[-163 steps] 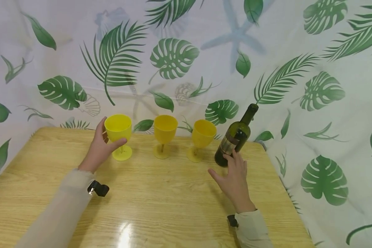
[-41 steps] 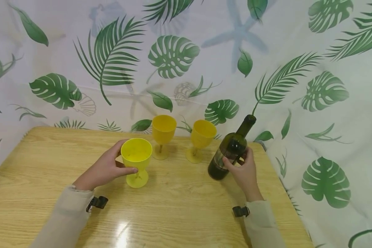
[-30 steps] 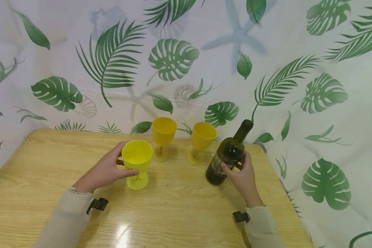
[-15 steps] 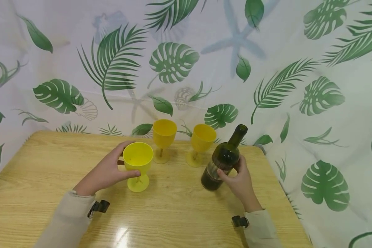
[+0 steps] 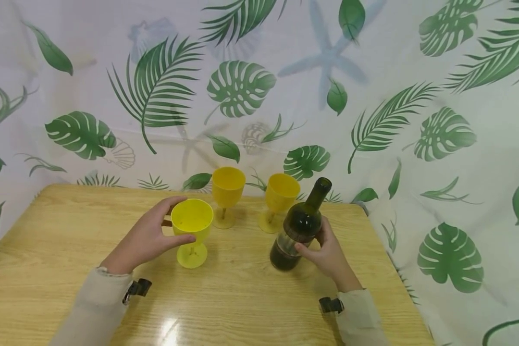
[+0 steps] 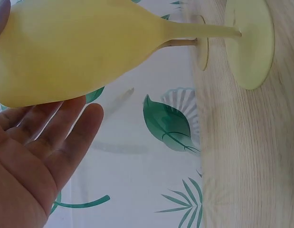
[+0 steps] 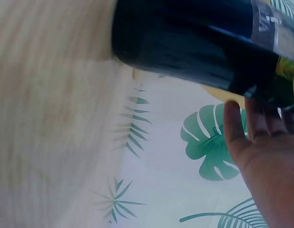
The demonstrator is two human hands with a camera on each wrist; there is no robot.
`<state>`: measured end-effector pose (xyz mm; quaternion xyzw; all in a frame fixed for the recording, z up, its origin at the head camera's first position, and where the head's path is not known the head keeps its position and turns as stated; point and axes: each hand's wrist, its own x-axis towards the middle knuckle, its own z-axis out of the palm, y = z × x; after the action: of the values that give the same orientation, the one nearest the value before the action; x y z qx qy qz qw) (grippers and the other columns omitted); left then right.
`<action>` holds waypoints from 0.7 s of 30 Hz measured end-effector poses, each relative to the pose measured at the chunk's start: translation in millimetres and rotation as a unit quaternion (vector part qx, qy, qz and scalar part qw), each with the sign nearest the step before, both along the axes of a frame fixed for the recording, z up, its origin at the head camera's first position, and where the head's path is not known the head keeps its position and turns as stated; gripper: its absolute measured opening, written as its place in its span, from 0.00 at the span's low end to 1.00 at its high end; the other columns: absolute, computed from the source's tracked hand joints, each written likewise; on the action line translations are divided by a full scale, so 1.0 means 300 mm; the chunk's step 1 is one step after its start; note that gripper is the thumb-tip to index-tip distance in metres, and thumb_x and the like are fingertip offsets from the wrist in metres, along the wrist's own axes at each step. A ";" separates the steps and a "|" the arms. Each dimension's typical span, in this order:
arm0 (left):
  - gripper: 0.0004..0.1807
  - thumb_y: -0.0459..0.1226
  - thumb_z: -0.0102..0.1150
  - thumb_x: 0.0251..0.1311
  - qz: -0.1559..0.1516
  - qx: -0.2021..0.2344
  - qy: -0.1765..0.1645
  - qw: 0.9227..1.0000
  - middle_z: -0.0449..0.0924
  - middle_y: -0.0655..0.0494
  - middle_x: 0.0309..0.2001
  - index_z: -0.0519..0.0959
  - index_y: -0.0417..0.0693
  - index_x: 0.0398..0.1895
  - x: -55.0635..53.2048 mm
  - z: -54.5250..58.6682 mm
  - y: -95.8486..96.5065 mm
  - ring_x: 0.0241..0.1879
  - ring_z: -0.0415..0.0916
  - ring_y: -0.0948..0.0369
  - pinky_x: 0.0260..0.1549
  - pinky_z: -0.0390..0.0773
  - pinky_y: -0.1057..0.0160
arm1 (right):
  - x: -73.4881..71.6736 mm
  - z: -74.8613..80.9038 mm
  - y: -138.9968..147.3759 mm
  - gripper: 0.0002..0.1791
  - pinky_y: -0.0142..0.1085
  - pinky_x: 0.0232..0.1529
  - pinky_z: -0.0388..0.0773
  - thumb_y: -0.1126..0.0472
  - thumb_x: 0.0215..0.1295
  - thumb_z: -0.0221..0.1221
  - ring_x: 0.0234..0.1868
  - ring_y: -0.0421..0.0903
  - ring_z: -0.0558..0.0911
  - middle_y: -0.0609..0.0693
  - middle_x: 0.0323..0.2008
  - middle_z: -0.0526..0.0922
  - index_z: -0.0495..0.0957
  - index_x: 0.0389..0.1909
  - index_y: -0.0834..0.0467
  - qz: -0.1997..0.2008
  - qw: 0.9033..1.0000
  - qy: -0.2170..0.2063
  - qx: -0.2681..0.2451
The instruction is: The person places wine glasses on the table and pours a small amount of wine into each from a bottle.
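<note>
My left hand (image 5: pixel 149 235) holds a bright yellow goblet (image 5: pixel 192 222) by its bowl, thumb in front and fingers behind. The goblet stands upright, its round foot at the tabletop in the left wrist view. A dark green wine bottle (image 5: pixel 294 235) with a label is in my right hand (image 5: pixel 328 252), thumb across its front and the other fingers mostly hidden behind. Its neck leans slightly right in the head view; whether its bottom touches the wood I cannot tell. Behind, two more yellow goblets (image 5: pixel 228 187) stand on the table, the right-hand goblet (image 5: pixel 281 192) close to the bottle.
The wooden table (image 5: pixel 225 307) reaches back to a white cloth (image 5: pixel 259 43) printed with green leaves, which also hangs along the right side. A light glare (image 5: pixel 170 331) lies near the front. Each wrist wears a black strap (image 5: pixel 137 289).
My left hand has brought its goblet forward and right from the row. My right hand has taken hold of the bottle and moved it forward and left, still shifting left over the last second.
</note>
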<state>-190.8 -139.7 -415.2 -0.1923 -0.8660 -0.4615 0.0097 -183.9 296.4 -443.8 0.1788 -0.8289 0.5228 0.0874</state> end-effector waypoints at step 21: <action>0.50 0.55 0.78 0.53 -0.004 0.008 0.003 1.000 0.70 0.53 0.71 0.64 0.52 0.76 -0.001 -0.004 -0.004 0.60 0.74 0.53 0.58 0.80 0.45 | -0.016 -0.003 -0.009 0.45 0.24 0.62 0.71 0.75 0.61 0.67 0.63 0.34 0.75 0.43 0.64 0.74 0.56 0.76 0.61 0.048 0.999 -0.005 -0.008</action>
<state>-191.2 -141.0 -416.5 -0.1967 -0.8618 -0.4674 0.0120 -188.6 293.7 -444.8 0.2151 -0.8157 0.5338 0.0593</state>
